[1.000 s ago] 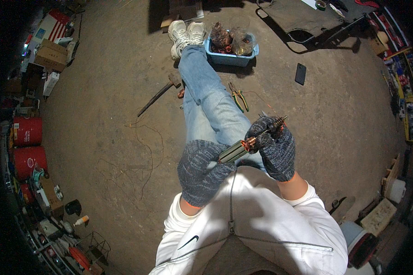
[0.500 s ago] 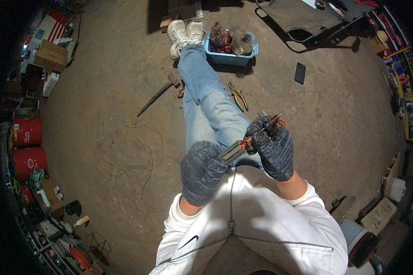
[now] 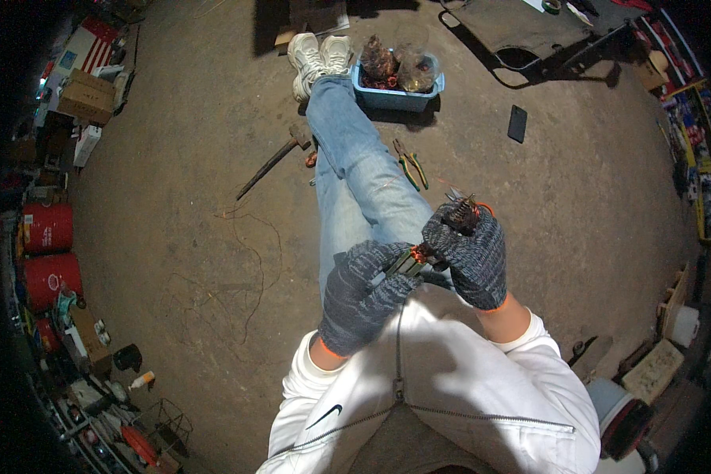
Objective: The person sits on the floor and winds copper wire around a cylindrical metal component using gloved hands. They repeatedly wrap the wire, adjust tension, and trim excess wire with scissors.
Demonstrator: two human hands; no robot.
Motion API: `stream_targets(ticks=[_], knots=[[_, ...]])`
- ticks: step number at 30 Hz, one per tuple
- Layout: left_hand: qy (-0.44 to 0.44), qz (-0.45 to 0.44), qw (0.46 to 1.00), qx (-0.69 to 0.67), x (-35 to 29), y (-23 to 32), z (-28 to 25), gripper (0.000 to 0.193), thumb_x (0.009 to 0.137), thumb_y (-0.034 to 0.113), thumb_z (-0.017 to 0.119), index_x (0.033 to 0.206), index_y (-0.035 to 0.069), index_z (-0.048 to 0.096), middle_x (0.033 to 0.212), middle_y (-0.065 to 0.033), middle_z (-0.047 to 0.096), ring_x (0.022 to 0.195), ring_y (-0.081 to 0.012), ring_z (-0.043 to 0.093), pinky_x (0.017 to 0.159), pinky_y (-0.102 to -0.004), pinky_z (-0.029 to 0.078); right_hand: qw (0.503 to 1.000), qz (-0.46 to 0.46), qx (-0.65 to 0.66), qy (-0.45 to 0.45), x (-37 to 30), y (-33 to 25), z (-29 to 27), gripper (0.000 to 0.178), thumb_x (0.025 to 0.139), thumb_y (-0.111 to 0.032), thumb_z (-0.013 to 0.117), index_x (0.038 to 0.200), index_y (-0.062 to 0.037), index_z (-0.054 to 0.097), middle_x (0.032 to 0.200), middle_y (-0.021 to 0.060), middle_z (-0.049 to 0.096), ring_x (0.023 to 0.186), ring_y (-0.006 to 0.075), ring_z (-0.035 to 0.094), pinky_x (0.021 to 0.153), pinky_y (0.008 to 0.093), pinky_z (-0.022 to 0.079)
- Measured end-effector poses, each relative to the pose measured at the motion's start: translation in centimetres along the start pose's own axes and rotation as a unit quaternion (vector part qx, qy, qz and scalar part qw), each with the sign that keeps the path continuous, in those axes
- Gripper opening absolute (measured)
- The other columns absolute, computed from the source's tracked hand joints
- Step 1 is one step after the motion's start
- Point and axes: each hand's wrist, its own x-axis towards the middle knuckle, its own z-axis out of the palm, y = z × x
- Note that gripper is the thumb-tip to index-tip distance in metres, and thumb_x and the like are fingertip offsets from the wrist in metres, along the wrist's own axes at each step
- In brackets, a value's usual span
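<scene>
Armature (image 3: 407, 265), copper wdgs showing at upper end, just lower R of ctr frame, held up over the lap btwn both gloved hands. L hand (image 3: 363, 296): fingers closed round the metal core, hiding its lower end. R hand (image 3: 474, 261): fingers bent in at the copper end, gripping; dark ridged piece (image 3: 463, 212) pokes out at top of same hand, join hidden by glove. Floor, upper ctr: pliers (image 3: 411, 167), grn/yel handles, near R side of jeans (image 3: 363, 162). Hammer (image 3: 273, 164) upper L of ctr, head twd leg. Blue tub (image 3: 395, 101) top ctr, w/ bags (image 3: 415, 75) + copper bits. Phone (image 3: 517, 124) upper R. Thin wire (image 3: 259, 272) loose, L of ctr.
</scene>
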Motion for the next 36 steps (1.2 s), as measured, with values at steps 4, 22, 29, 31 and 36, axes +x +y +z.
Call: stream_targets(ticks=[4, 22, 29, 31, 36], knots=[[-0.027, -0.063, 0.987, -0.146, -0.5, 0.0, 0.0, 0.029, 0.084, 0.019, 0.059, 0.105, -0.001, 0.056, 0.081, -0.0105, 0.063, 0.064, -0.021, 0.06, 0.059, -0.0253, 0.047, 1.0, -0.002, 0.006, -0.009, 0.2, -0.2, 0.0, 0.017, 0.075, -0.016, 0.067, 0.081, -0.0009, 0.061, 0.072, 0.0043, 0.061, 0.065, 0.0105, 0.056, 0.061, 0.0257, 0.046], [-0.09, 0.045, 0.994, 0.033, -0.5, -2.1, 0.3, 0.033, 0.096, 0.024, 0.038, 0.109, -0.002, 0.054, 0.088, -0.0103, 0.061, 0.078, -0.015, 0.056, 0.071, -0.0284, 0.045, 0.893, -0.365, -0.251, -0.085, 1.3, 1.7, -1.4, 0.048, 0.062, -0.014, 0.07, 0.109, -0.0121, 0.06, 0.098, 0.0113, 0.06, 0.089, 0.0304, 0.059, 0.076, 0.0376, 0.046], [-0.119, -0.03, 0.98, -0.157, 0.1, -0.6, -0.1, 0.042, 0.095, 0.036, 0.037, 0.093, -0.001, 0.057, 0.075, -0.0062, 0.06, 0.062, -0.0117, 0.052, 0.059, -0.024, 0.042, 0.892, -0.356, -0.261, -0.094, 1.3, 1.5, -1.4, 0.049, 0.061, -0.016, 0.072, 0.107, -0.0108, 0.06, 0.098, 0.0118, 0.06, 0.09, 0.0309, 0.059, 0.077, 0.0382, 0.046], [-0.122, -0.034, 0.976, -0.177, 0.1, -0.6, -0.1, 0.043, 0.095, 0.036, 0.037, 0.093, -0.001, 0.057, 0.075, -0.0066, 0.06, 0.062, -0.0119, 0.052, 0.059, -0.0243, 0.042, 0.891, -0.356, -0.266, -0.096, 1.4, 1.7, -1.4, 0.049, 0.061, -0.017, 0.072, 0.107, -0.0104, 0.06, 0.098, 0.012, 0.06, 0.09, 0.0311, 0.059, 0.077, 0.0383, 0.046], [-0.113, -0.065, 0.967, -0.22, 0.0, -0.9, 0.3, 0.043, 0.095, 0.036, 0.038, 0.092, -0.002, 0.057, 0.074, -0.0084, 0.06, 0.06, -0.0126, 0.053, 0.057, -0.0247, 0.043, 0.887, -0.366, -0.265, -0.09, 1.5, 2.2, -1.4, 0.048, 0.062, -0.019, 0.071, 0.108, -0.0095, 0.059, 0.097, 0.0126, 0.061, 0.089, 0.0315, 0.059, 0.076, 0.0386, 0.047]])
